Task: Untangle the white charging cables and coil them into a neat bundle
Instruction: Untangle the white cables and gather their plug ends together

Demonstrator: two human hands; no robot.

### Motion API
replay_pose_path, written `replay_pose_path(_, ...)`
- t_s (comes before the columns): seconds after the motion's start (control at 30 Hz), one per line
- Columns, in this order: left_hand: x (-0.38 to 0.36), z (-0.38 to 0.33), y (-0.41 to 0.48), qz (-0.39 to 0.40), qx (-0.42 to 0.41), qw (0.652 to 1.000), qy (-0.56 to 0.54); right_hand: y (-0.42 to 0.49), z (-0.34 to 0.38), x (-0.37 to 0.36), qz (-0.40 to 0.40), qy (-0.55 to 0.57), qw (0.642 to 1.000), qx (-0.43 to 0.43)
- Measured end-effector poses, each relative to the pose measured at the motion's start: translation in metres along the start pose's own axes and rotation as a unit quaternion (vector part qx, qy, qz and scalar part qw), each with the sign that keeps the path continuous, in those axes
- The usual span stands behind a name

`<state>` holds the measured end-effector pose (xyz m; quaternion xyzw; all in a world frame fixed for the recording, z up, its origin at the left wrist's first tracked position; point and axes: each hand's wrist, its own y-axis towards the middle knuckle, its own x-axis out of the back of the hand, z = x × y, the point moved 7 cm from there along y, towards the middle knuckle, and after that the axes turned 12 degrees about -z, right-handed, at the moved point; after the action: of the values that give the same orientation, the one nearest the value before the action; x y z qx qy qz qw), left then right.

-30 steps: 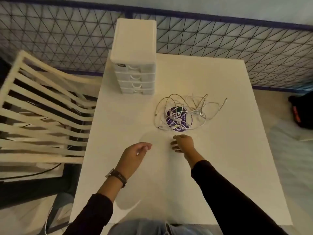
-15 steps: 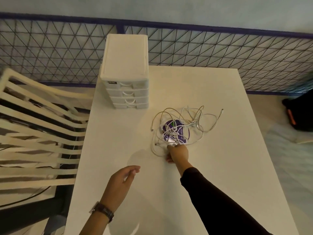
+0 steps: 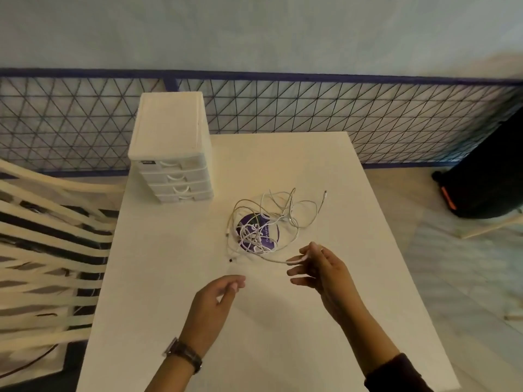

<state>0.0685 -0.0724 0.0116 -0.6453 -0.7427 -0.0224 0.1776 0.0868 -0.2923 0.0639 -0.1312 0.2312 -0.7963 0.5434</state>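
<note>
R hand [image 3: 319, 274] now lifted back, pinching strand of white cables [image 3: 254, 239]; L hand [image 3: 215, 297] fingers loose, empty. Purple disc [image 3: 272, 228] text unreadable.

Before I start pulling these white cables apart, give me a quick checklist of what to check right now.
1. Strand within reach: one strand of the white cables runs to the fingers of the right hand. Ok.
2. Firm pinch on that strand: cannot tell.
3. Left hand free: loosely curled, holding nothing. Ok.
4. A free end to start from: one plug end sticks out at the far right of the tangle. Ok.
5. Cables separated: they lie knotted over the purple disc. Not ok.
6. Drawer unit apart from the tangle: ok.
</note>
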Motion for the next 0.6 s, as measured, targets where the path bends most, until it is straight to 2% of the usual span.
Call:
replay_pose_path(0.17,-0.024,-0.038,-0.003,0.002,-0.055,0.998,-0.009,-0.021,0.060,0.016,0.026,0.143,0.989,0.032)
replay_pose_path(0.27,-0.034,-0.043,-0.004,0.009,-0.072,0.997,0.011,-0.034,0.097,0.016,0.084,0.128,0.986,0.069)
replay_pose_path(0.37,-0.038,-0.040,0.001,0.000,-0.066,0.998,0.019,-0.041,0.119,0.008,0.132,0.081,0.984,0.083)
replay_pose_path(0.5,-0.041,-0.036,0.008,-0.012,-0.033,0.999,0.006,-0.051,0.149,0.003,0.184,0.192,0.963,0.051)
replay_pose_path(0.6,-0.041,-0.033,0.011,-0.017,-0.022,1.000,-0.002,-0.046,0.163,0.017,0.154,0.226,0.959,0.069)
